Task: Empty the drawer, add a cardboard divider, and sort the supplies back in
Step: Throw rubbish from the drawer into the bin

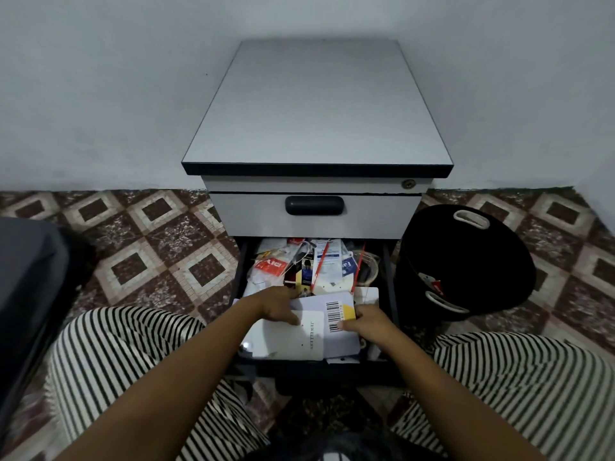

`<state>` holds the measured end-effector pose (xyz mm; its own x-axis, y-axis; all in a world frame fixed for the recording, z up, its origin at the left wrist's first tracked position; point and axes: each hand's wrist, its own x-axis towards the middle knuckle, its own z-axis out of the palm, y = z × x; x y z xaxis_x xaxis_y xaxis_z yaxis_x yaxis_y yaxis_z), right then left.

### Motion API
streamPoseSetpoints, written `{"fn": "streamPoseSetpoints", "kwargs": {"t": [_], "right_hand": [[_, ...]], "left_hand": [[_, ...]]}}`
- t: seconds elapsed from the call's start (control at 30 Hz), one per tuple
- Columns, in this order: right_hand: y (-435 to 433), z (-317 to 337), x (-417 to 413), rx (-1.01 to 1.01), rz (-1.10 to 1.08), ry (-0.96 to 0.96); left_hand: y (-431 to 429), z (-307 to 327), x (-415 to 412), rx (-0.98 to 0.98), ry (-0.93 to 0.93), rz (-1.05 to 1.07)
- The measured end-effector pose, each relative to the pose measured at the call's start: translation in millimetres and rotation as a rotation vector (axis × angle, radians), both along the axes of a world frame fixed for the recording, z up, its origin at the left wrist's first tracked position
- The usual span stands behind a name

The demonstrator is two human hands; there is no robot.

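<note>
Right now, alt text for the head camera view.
Two hands reach into a cluttered open drawer of a grey cabinet: the left hand touches a white card, the right hand pinches a barcoded packet. A black basket stands alongside.

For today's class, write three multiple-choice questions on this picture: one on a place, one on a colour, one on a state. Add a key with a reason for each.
1. Where does the black basket stand, relative to the cabinet?
A. on top of it
B. to its left
C. on the floor to its right

2. The closed upper drawer's handle is:
A. black
B. red
C. white

3. The left hand and right hand:
A. hang idle
B. hold envelopes in the open lower drawer
C. lift the basket

Key:
1 C, it sits on the floor by the cabinet's right side.
2 A, it is dark against the grey front.
3 B, both thumbs lie on the envelopes in the pulled-out drawer.
</note>
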<state>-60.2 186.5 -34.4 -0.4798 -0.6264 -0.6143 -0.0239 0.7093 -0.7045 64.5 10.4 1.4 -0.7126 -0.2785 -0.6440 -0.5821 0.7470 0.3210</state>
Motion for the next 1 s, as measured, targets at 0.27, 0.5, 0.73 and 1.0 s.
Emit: {"fn": "streamPoseSetpoints", "kwargs": {"t": [0.27,0.5,0.73,1.0], "right_hand": [[8.8,9.6,-22.0,-0.115,-0.209,-0.11],[18.3,13.9,-34.9,-0.188,-0.406,-0.335],[15.8,17.1,-32.9,-0.286,-0.547,-0.383],[21.7,16.4,-32.4,-0.463,-0.867,-0.378]], "left_hand": [[-16.4,15.9,-4.1,0.178,0.121,0.239],[-19.8,10.0,1.3,0.457,0.278,0.564],[-17.3,0.6,5.6,0.694,0.373,0.9],[6.4,-3.2,-14.5,0.768,0.445,0.996]]}}
